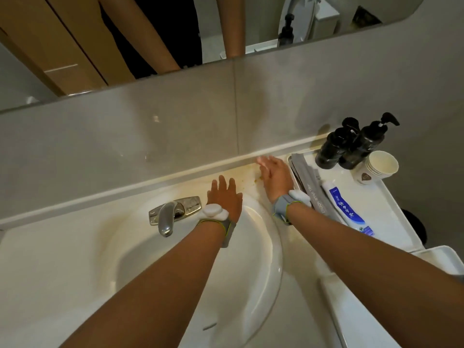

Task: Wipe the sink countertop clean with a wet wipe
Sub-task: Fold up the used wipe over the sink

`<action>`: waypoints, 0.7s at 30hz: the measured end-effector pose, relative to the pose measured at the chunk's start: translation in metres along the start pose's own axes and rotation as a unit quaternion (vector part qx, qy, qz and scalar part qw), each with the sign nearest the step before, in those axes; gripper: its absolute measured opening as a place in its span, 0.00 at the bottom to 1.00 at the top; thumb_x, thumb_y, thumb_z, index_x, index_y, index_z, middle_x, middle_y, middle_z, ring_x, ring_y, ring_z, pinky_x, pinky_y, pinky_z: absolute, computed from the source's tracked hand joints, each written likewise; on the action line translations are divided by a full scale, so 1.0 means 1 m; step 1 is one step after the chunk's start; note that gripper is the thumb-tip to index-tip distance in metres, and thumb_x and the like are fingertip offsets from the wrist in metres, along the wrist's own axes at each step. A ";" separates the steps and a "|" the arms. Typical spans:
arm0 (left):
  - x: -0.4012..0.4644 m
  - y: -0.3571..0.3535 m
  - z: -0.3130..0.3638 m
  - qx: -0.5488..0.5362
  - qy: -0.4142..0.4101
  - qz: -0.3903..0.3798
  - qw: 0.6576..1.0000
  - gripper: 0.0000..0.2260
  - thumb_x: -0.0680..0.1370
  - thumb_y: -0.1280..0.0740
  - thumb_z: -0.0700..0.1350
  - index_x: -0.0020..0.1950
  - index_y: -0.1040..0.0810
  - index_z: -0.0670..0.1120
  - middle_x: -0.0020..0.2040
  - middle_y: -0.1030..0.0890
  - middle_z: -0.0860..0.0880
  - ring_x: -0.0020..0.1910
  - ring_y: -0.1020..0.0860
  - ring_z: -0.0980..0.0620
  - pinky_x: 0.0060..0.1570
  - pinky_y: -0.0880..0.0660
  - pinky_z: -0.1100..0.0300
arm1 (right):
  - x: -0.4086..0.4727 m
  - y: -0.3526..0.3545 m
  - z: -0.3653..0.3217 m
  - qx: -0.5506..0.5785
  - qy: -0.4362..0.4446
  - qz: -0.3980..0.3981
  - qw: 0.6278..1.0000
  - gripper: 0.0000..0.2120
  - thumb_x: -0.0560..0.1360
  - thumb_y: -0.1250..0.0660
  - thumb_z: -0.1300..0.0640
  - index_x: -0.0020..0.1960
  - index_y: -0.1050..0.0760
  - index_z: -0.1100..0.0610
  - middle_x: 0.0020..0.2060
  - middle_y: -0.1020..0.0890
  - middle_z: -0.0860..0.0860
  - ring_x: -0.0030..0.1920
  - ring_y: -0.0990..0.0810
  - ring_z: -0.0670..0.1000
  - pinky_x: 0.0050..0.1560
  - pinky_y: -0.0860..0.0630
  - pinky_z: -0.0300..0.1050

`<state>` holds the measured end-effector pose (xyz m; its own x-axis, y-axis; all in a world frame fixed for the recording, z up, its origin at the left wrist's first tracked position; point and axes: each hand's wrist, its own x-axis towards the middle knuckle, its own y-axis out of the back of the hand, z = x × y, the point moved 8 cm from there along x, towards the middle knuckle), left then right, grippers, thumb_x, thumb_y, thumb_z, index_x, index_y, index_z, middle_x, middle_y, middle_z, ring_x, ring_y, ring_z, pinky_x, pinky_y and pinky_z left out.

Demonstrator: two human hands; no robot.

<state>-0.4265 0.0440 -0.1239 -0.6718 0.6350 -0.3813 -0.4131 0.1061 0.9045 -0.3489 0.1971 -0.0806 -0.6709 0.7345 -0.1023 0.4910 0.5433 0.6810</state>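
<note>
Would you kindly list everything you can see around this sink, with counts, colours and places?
Sink: one, white, centre.
Faucet: one, chrome, behind the basin, left of the left hand.
Stain: one, yellowish, on the countertop between the hands.
Tray: one, white, right.
Pump bottles: two, black, tray's far end.
Paper cups: a stack, white, beside the bottles.
Tube: one, white and blue, on the tray.
Mirror: one, above.
Left hand: open, flat on the sink rim.
Right hand: open, on the countertop by the stain; no wipe visible.
</note>
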 end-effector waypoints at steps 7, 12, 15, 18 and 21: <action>0.001 -0.047 -0.013 0.045 0.001 -0.029 0.999 0.31 0.84 0.51 0.56 0.82 0.54 0.44 0.83 0.57 0.44 0.81 0.54 0.37 0.76 0.42 0.43 | -0.035 -0.064 0.034 -0.250 0.035 -0.094 0.963 0.38 0.82 0.54 0.36 0.82 0.55 0.60 0.82 0.55 0.60 0.83 0.57 0.59 0.82 0.62 0.50; 0.011 -0.050 -0.015 0.037 -0.014 -0.080 0.996 0.31 0.84 0.49 0.52 0.82 0.57 0.43 0.82 0.59 0.44 0.81 0.57 0.36 0.76 0.41 0.42 | 0.007 -0.054 0.037 -0.227 -0.021 -0.071 0.971 0.43 0.77 0.63 0.32 0.83 0.54 0.58 0.82 0.56 0.60 0.83 0.58 0.59 0.81 0.63 0.53; 0.004 -0.048 -0.015 0.046 -0.014 -0.108 0.993 0.31 0.83 0.47 0.46 0.82 0.58 0.42 0.82 0.60 0.43 0.81 0.59 0.35 0.76 0.42 0.41 | 0.003 -0.082 0.029 -0.277 0.059 -0.126 0.951 0.36 0.82 0.53 0.36 0.83 0.56 0.53 0.82 0.58 0.61 0.82 0.61 0.62 0.81 0.64 0.57; 0.000 -0.039 -0.014 0.059 -0.021 -0.110 0.992 0.30 0.83 0.48 0.44 0.82 0.58 0.42 0.82 0.60 0.43 0.80 0.59 0.35 0.77 0.44 0.41 | -0.024 -0.101 0.028 -0.316 0.172 -0.186 0.914 0.31 0.84 0.53 0.40 0.83 0.57 0.49 0.82 0.57 0.60 0.82 0.61 0.62 0.82 0.62 0.57; 0.001 -0.033 -0.016 0.071 -0.041 -0.130 0.988 0.31 0.83 0.46 0.45 0.82 0.58 0.42 0.82 0.60 0.43 0.81 0.58 0.36 0.78 0.45 0.43 | -0.023 -0.082 0.045 -0.334 0.189 -0.176 0.907 0.28 0.85 0.53 0.44 0.83 0.55 0.47 0.83 0.55 0.58 0.83 0.58 0.61 0.82 0.61 0.54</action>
<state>-0.4234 0.0294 -0.1576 -0.5009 0.6311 -0.5923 -0.4709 0.3755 0.7983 -0.3488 0.1534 -0.1668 -0.9251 0.3029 -0.2289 -0.1519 0.2574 0.9543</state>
